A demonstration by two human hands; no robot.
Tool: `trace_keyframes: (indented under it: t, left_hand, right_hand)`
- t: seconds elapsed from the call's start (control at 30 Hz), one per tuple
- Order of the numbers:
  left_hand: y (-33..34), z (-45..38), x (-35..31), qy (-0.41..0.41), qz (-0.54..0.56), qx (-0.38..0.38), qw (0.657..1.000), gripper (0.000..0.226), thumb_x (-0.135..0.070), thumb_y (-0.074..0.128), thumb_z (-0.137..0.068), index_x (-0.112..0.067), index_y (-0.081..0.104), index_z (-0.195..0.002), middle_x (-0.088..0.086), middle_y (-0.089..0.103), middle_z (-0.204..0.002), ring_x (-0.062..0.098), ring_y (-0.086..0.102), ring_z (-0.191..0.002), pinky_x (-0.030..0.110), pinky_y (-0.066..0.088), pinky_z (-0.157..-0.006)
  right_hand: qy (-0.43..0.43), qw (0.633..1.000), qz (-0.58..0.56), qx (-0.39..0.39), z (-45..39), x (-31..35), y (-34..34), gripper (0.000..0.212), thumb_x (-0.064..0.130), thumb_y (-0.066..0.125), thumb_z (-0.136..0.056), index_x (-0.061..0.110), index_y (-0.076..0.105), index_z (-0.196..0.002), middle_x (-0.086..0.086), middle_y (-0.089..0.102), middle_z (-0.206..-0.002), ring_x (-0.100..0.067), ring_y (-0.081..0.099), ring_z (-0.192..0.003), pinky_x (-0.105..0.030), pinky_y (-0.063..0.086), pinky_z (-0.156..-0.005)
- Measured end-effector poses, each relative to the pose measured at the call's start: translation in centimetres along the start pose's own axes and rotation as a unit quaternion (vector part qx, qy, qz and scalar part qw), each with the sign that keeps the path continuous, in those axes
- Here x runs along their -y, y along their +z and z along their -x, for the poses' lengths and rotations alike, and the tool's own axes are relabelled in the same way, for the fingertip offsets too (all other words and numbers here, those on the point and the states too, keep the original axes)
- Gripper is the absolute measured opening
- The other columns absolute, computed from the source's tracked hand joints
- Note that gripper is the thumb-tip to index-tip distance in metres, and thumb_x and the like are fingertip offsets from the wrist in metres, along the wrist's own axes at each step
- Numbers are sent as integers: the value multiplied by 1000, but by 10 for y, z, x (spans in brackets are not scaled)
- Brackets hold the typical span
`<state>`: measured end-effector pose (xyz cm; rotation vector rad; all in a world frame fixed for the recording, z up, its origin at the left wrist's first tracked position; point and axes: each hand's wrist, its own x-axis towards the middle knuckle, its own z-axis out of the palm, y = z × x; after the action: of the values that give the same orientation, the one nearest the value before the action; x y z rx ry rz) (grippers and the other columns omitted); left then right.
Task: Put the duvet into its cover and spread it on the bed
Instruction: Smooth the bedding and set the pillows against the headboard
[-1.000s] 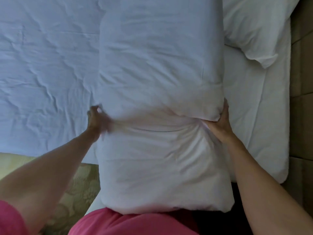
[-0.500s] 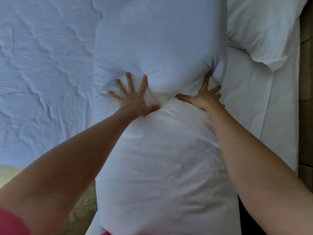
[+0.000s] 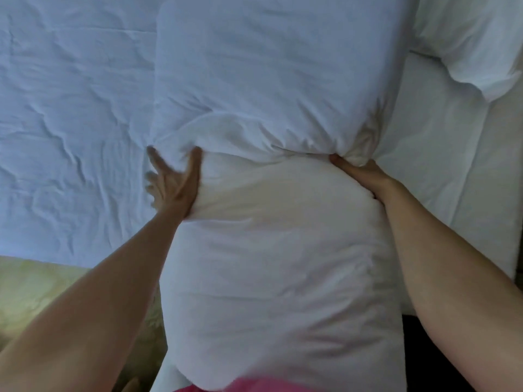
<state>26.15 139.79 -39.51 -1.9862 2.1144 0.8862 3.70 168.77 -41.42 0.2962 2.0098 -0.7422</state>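
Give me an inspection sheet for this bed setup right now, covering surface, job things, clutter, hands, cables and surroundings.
Surface: bed under a wrinkled white sheet.
Job's things: duvet, a white padded bundle, lies lengthwise on the bed toward the person; the cover is drawn over its far half, its bunched edge running between the hands.
Clutter: white pillow at the far right corner.
Hands: left hand is blurred, fingers spread at the cover's edge on the left side; grip cannot be told. Right hand pinches the gathered cover edge on the right side.
Cables: nothing seen.
Surroundings: yellowish patterned fabric beside the bed at lower left; pink clothing at the bottom edge.
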Motion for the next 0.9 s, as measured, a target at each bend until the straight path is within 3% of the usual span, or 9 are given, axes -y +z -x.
trace_keyframes:
  t: [0.07,0.2,0.47,0.67,0.9]
  left_hand:
    - [-2,-8,9,-50,25,72,996,111,-90,40,-70,-30,3,-155,23,28,-154,41,32,-139,53,24,-112]
    - [-18,-12,17,-89,66,116,987,116,-90,37,-74,-1,30,-149,22,40,-148,37,43,-133,41,33,-108]
    - [-79,34,25,-72,114,156,978,115,-91,40,-71,2,45,-140,23,56,-133,38,56,-117,47,46,-103]
    - [-116,76,17,0,128,128,984,99,-79,42,-83,9,55,-127,27,60,-123,39,58,-114,40,46,-95]
    - [-129,102,24,119,117,119,979,98,-79,34,-86,11,64,-110,35,62,-110,44,60,-106,47,47,-94]
  right_hand:
    - [0,1000,-9,-13,10,0,4,128,87,71,-47,17,40,-149,-3,50,-147,-22,55,-126,-28,42,-104]
    - [-2,995,-30,-100,32,-6,15,115,83,66,-62,11,40,-148,-9,46,-150,-27,48,-133,-29,36,-107]
    - [14,995,-43,-93,113,1,-2,117,85,50,-73,-2,31,-150,-20,39,-152,-31,41,-138,-33,29,-116]
    - [18,983,-122,-135,183,-17,-16,113,83,50,-75,-3,35,-147,-22,43,-149,-33,45,-135,-36,31,-113]
    - [31,951,-223,-213,258,-57,-13,119,88,50,-69,1,33,-149,-20,43,-148,-34,45,-133,-39,32,-114]
